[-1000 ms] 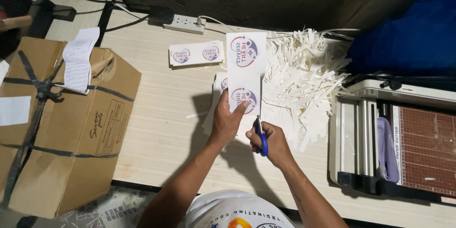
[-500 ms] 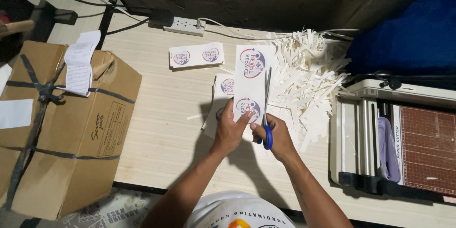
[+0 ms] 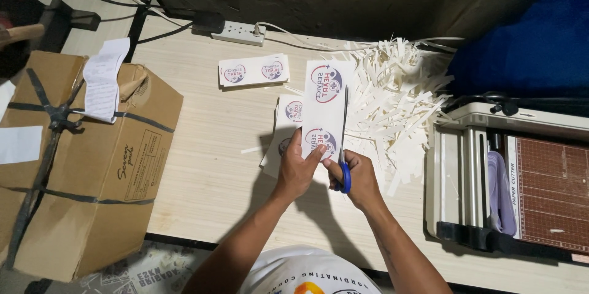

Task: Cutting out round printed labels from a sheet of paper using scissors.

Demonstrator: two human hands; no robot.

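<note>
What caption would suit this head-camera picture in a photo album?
Left hand holds a printed strip of labels while the right hand cuts its edge with blue-handled scissors, paper trimmings heaped beside.

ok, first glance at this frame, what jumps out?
The two hands at centre: the left hand holds up a white printed sheet with round logos while the right hand runs blue-handled scissors along its right edge. Just right of them lies a heap of white paper strips on the table. A strapped cardboard box fills the left, a paper cutter the right.
</note>
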